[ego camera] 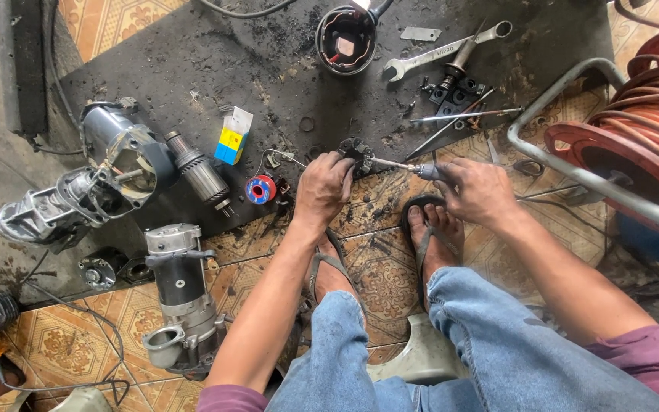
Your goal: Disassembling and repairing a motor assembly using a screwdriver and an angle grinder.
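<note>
A small black round part (358, 155) was gripped on the floor mat (268, 69) by the left hand (323, 187); a metal-tipped tool (409, 168), clasped in the right hand (478, 191), was pressed against it, above sandalled feet (429, 229).

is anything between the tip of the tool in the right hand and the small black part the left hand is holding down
Nothing visible. The right hand holds a thin metal-shafted tool whose tip already reaches the small black round part, which the left hand pins on the dark mat.
</note>
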